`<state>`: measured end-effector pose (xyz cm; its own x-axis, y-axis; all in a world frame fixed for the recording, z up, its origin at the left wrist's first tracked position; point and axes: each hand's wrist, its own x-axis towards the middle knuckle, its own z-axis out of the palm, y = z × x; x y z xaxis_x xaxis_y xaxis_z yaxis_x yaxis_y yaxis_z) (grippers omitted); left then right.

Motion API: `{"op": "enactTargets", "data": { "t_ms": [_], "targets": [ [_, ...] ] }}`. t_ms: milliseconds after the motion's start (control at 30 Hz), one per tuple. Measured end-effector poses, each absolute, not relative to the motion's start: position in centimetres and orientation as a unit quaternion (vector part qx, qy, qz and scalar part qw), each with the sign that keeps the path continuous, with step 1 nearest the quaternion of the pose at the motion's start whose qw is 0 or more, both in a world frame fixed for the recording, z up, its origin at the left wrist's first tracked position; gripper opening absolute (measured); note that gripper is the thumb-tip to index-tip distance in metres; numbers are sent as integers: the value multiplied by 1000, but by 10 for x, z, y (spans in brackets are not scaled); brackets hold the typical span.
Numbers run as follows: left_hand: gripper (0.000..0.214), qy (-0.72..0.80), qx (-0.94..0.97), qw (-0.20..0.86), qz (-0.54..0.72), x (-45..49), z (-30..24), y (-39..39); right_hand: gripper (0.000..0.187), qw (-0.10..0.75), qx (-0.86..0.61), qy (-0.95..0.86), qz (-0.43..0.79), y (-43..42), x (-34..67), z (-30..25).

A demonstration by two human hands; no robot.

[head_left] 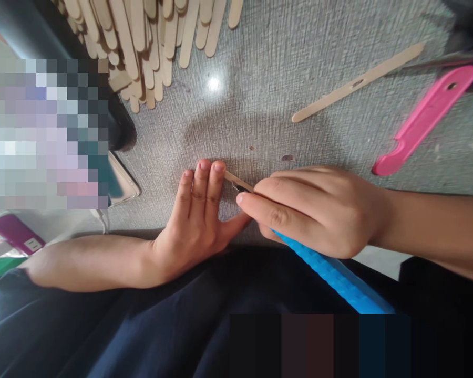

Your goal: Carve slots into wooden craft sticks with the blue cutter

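At the near edge of the grey textured surface (279, 63), the left hand (197, 215) lies flat, fingers straight and together, with the fingertips pressing down a pale flat wooden craft stick (236, 181). The right hand (311, 210) is clamped around a blue ribbed plastic tool handle (339, 278). The tool's tip meets the stick just beside the left fingertips, but the tip itself is too small to make out. Well apart lie a heap of similar wooden sticks (150, 42), a loose slotted wooden stick (358, 81) and a pink plastic handle (425, 118).

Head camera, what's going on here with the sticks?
A person's left hand lies flat, pinning a wooden stick to the grey table. The right hand grips a blue cutter with its tip at that stick. A pile of sticks lies at the far edge; a loose stick and a pink tool lie to the right.
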<state>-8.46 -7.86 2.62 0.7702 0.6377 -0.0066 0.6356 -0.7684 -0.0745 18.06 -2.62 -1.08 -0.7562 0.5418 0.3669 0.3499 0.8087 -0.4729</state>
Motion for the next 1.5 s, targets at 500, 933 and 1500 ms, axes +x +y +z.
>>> {"op": "enactTargets", "data": {
  "t_ms": [500,933,1500],
  "targets": [
    [84,-339,-940,27,20,-85,27,-79,25,259,-243,-916,187,-27,181,-10],
    [90,-354,-935,-7,2,-86,26,-81,33,227,-239,-922,203,-32,187,-13],
    [100,-378,-923,-66,6,-88,27,-83,27,256,-241,-918,186,-30,187,-12]
  ]
}}
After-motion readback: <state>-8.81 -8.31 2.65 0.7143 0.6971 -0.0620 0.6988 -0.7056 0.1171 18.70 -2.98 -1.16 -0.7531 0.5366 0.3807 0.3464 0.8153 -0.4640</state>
